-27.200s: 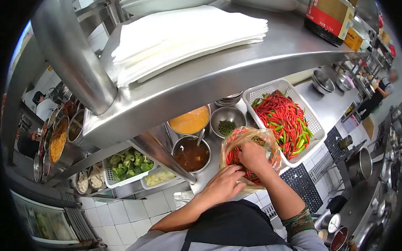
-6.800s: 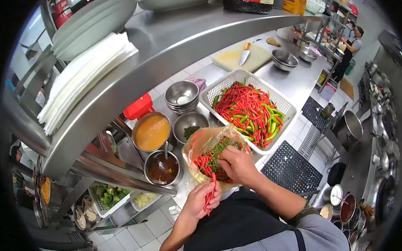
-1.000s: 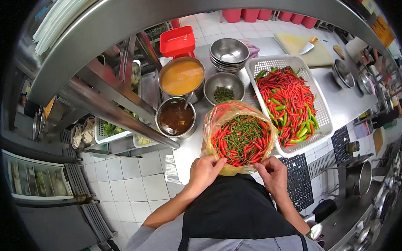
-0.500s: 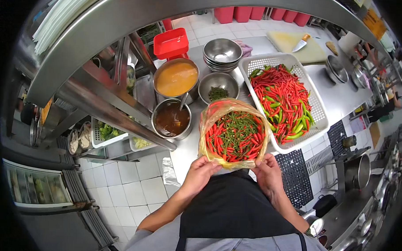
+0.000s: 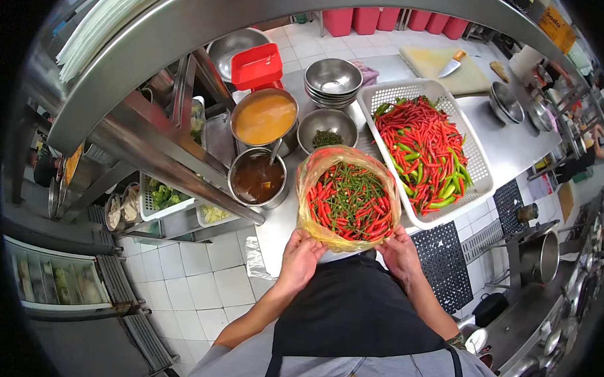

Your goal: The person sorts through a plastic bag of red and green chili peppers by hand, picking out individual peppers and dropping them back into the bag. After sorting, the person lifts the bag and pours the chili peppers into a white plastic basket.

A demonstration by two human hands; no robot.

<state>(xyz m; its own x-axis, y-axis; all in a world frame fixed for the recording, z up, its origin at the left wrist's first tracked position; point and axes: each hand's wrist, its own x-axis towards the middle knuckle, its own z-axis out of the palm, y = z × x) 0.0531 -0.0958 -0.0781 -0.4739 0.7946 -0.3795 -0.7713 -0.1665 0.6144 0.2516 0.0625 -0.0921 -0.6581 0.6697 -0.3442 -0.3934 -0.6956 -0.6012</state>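
Observation:
A yellowish plastic bag (image 5: 305,218) stands with its mouth wide at the near edge of the steel table. Inside it lie small red chillies (image 5: 327,216) with green stems. My left hand (image 5: 302,258) pinches the bag's near rim on the left, and my right hand (image 5: 399,255) pinches the rim on the right. Just right of the bag, a white perforated basket (image 5: 483,169) holds a heap of red chillies (image 5: 423,136), with some green ones along its lower side. Behind the bag, a steel bowl (image 5: 347,123) contains a small pile of green stems (image 5: 328,137).
On the left stand a pot of orange liquid (image 5: 264,119) and a pot of dark sauce (image 5: 252,180) with a utensil in it. Stacked bowls (image 5: 333,75) sit behind. A knife (image 5: 451,65) rests on a cutting board (image 5: 475,78). A steel shelf post (image 5: 202,192) slants at left.
The bag and both hands have shifted very slightly left and toward me. Both hands keep their hold on the rim. A large steel bowl at the back left has come into view.

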